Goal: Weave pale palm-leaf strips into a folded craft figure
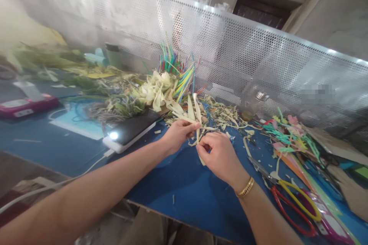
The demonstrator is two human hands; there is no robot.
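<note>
Above the blue table (184, 199), my left hand (181, 134) pinches several pale corn husk strips (197, 109) between thumb and fingers. The strips cross there, and their ends fan upward and to the left. Just below and to the right, my right hand (220, 155) has its fingers closed on the lower part of a husk strip, whose end hangs beneath the hand. A gold bracelet (246, 187) circles my right wrist. Behind both hands lies a heap of husk scraps (227, 113). The exact crossing is partly covered by my left fingertips.
Scissors with red and yellow handles (299, 203) lie at right, beside colourful paper pieces (287, 134). A black-and-white device (132, 132) with a lit lamp and cable sits at left. Coloured sticks (172, 61) stand behind, before a perforated metal screen (224, 42).
</note>
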